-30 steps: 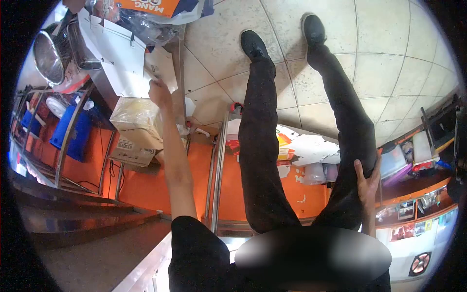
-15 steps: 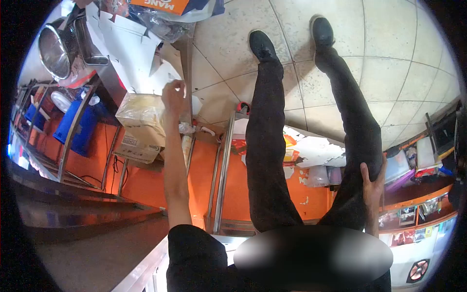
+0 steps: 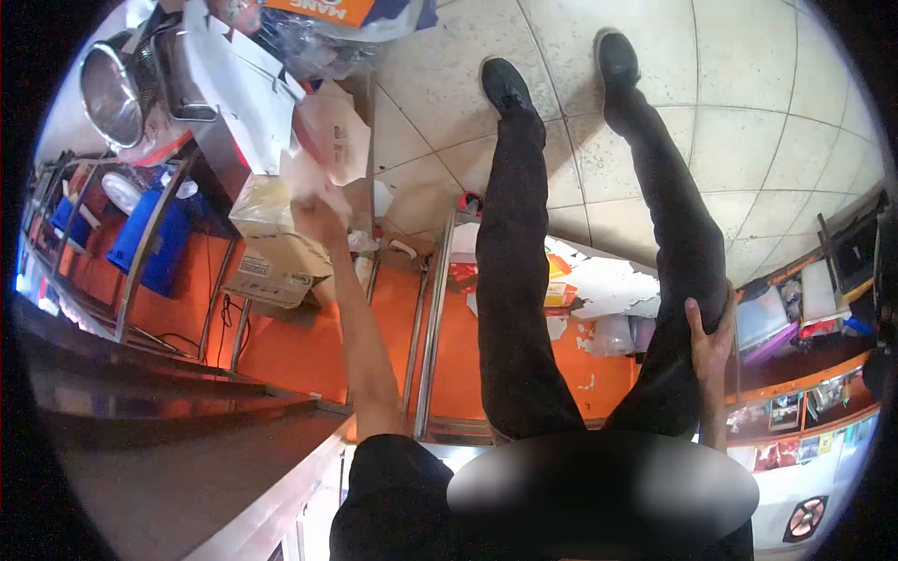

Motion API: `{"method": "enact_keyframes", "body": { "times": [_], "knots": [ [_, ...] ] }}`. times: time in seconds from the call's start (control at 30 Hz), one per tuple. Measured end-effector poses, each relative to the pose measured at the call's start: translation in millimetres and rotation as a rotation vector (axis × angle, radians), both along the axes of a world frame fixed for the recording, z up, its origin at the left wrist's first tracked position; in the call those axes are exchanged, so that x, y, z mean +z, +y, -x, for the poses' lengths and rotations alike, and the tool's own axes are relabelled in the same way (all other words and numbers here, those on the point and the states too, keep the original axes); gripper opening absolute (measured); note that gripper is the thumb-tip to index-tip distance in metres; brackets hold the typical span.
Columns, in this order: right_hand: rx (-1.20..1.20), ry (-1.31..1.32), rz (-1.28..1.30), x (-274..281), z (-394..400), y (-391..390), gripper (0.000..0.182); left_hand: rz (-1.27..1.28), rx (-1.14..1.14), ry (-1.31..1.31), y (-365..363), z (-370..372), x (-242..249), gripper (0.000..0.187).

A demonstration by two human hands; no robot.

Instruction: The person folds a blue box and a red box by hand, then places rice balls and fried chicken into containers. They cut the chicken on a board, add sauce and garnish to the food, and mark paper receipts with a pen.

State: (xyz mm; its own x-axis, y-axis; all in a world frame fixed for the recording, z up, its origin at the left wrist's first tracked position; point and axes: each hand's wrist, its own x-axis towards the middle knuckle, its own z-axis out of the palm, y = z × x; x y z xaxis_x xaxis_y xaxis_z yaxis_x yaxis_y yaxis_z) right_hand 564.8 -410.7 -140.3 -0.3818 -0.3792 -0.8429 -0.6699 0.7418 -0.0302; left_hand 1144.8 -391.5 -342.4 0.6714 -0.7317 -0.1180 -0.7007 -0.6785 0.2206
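My left hand reaches out over the cardboard box with yellowish tape on its top. Its fingers are closed on a thin pale sheet, blurred by motion. Beyond the box lie a white cut carton and a light flap with printed marks. On the side of my dark-trousered leg, near the knee, rests my right hand, thumb apart from the fingers and nothing visible in it.
A metal strainer and a metal tray stand at the upper left, above a blue bin. A metal rail runs beside my legs. Shelves with goods are at the right; an orange-printed bag lies at the top.
My left hand has drawn back toward me and now has the pale sheet in it. The printed flap shows more fully. My right hand stays on the leg.
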Motion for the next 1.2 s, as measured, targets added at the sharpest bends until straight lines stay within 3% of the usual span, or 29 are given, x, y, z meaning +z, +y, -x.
{"method": "enact_keyframes", "body": {
  "times": [0.07, 0.1, 0.17, 0.2, 0.27, 0.33, 0.4, 0.47, 0.53, 0.57, 0.6, 0.63, 0.67, 0.7, 0.73, 0.77, 0.8, 0.83, 0.87, 0.97, 1.0, 1.07, 1.13, 1.2],
  "knots": [
    [-0.147, -0.062, -0.049, 3, -12, -16, 0.064, 0.188, 0.028, -0.233, 20, -22, 15, 0.021],
    [-0.151, -0.068, -0.044, 3, -12, -14, 0.064, 0.146, 0.079, -0.296, 19, -16, 40, 0.024],
    [0.335, 0.085, 0.122, 3, -16, -4, 0.060, 0.174, 0.174, -0.383, 32, 2, 91, 0.029],
    [0.330, 0.077, 0.130, 4, -25, -9, 0.060, 0.251, 0.219, -0.402, 44, 12, 109, 0.031],
    [0.521, -0.009, 0.506, 8, -55, -29, 0.059, 0.287, 0.296, -0.357, 43, 71, 166, 0.031],
    [0.050, -0.359, 0.520, -7, -81, -9, 0.057, 0.302, 0.453, -0.195, 45, 132, 220, 0.031],
    [-0.390, -0.620, 0.037, 7, -113, -41, 0.059, 0.422, 0.738, 0.129, 30, 200, 269, 0.030],
    [-0.483, -0.607, -0.194, -12, -122, -38, 0.065, 0.392, 0.788, 0.427, 22, 246, 322, 0.027],
    [-0.790, -0.897, -0.450, -22, -114, -47, 0.074, 0.421, 0.752, 0.590, 40, 269, 352, 0.019],
    [-0.978, -1.193, -0.545, -12, -109, -62, 0.069, 0.438, 0.706, 0.733, 37, 280, 360, 0.013],
    [-0.989, -1.414, -0.366, 8, -106, -73, 0.060, 0.472, 0.693, 0.742, 30, 293, 369, 0.013],
    [-0.997, -1.469, -0.222, 15, -99, -81, 0.054, 0.527, 0.820, 0.846, 18, 307, 381, 0.004],
    [-1.004, -1.519, -0.082, 23, -87, -88, 0.049, 0.576, 0.948, 0.953, 10, 317, 396, 0.008],
    [-1.091, -1.529, -0.073, 44, -70, -107, 0.064, 0.394, 0.722, 0.984, 40, 313, 395, 0.023],
    [-0.961, -1.524, 0.102, 59, -55, -122, 0.070, 0.422, 0.711, 0.994, 44, 316, 404, 0.023],
    [-0.971, -1.592, 0.106, 88, -40, -143, 0.073, 0.365, 0.660, 1.133, 42, 318, 412, 0.019],
    [-0.931, -1.489, 0.157, 110, -15, -149, 0.074, 0.317, 0.598, 1.259, 34, 321, 420, 0.016],
    [-0.899, -1.583, 0.248, 128, 0, -158, 0.073, 0.374, 0.673, 1.298, 23, 325, 431, 0.015],
    [-0.786, -1.511, 0.286, 161, 12, -173, 0.071, 0.432, 0.752, 1.334, 12, 332, 447, 0.021],
    [-0.653, -1.450, 0.339, 246, 31, -202, 0.063, 0.154, 0.337, 1.412, -1, 308, 499, 0.017],
    [-0.538, -1.419, 0.428, 267, 32, -203, 0.056, 0.237, 0.331, 1.374, -8, 298, 520, 0.017],
    [-0.364, -1.451, 0.533, 297, 20, -223, 0.049, 0.809, 0.227, 1.538, -29, 277, 559, 0.030],
    [0.011, -1.815, 0.349, 324, 7, -248, 0.035, 0.752, 0.196, 1.337, -40, 260, 589, 0.054],
    [0.097, -1.767, 0.370, 345, -18, -253, 0.036, 0.808, -0.318, 0.690, -58, 266, 655, 0.067]
  ]
}}
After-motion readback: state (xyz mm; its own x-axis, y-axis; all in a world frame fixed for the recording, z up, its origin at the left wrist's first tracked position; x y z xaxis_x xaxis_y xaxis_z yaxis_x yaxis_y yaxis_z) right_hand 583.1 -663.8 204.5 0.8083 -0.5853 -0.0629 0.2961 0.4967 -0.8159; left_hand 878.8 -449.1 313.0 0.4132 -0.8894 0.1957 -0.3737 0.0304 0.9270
